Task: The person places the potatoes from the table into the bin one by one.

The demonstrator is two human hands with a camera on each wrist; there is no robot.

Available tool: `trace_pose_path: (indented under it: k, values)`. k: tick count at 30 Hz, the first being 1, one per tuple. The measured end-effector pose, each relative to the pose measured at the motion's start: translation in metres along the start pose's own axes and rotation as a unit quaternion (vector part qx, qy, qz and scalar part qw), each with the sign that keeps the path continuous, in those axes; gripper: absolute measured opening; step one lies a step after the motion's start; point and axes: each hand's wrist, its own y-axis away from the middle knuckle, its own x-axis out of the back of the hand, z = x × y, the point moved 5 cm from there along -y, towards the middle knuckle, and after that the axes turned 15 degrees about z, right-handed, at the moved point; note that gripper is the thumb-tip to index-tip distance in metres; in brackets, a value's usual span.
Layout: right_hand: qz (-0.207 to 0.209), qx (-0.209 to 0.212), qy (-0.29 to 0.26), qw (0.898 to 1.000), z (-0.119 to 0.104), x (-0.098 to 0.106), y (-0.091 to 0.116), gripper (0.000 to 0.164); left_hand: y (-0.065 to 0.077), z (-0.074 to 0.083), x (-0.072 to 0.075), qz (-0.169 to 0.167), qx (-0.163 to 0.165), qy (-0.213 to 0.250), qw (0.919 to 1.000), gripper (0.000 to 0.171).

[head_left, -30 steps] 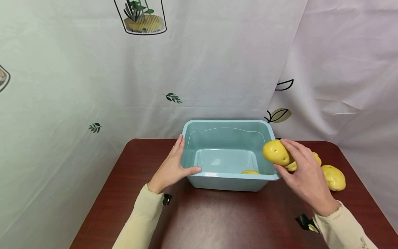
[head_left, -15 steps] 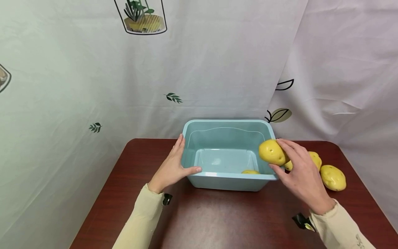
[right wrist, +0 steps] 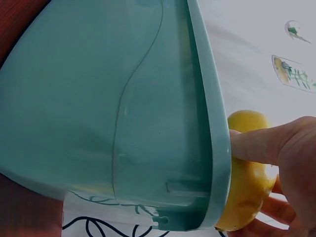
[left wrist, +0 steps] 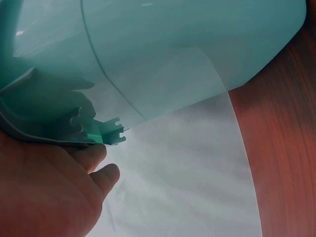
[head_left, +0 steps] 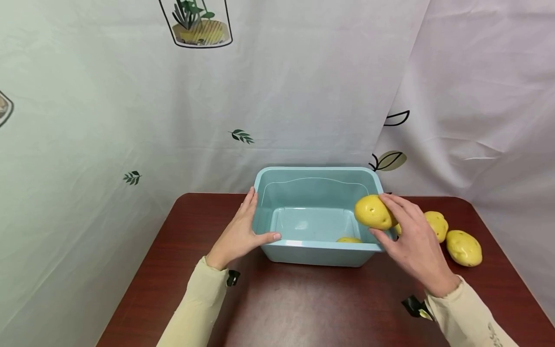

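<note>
A light-blue plastic bin [head_left: 312, 253] stands on the table with a yellow potato [head_left: 349, 239] lying inside, partly hidden behind the front wall. My right hand [head_left: 416, 241] holds another yellow potato [head_left: 373, 212] between thumb and fingers, over the bin's right rim. The right wrist view shows this held potato [right wrist: 247, 197] just past the bin's rim, with my thumb pressed on it. My left hand [head_left: 237, 236] rests against the bin's left front corner, fingers straight along the left side and thumb on the front rim. In the left wrist view, fingertips [left wrist: 106, 177] show below the rim.
To the right of the bin lie more yellow potatoes, one potato [head_left: 435, 225] partly behind my right hand and another potato [head_left: 464, 248] farther right. The dark red-brown table [head_left: 321, 308] has a printed white cloth [head_left: 303, 96] hanging behind it.
My right hand has moved left with its potato, from beside the bin's right rim to over it. More of the potatoes behind that hand shows. My left hand and the bin have stayed put.
</note>
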Motion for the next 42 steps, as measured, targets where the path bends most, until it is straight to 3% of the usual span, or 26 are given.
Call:
trace_pose_path:
  k: [42]
  values:
    - [-0.036,0.012,-0.014,0.999,0.0,-0.021,0.0,0.079,0.0,0.001,0.001,0.0,0.003,0.002,1.0,0.118]
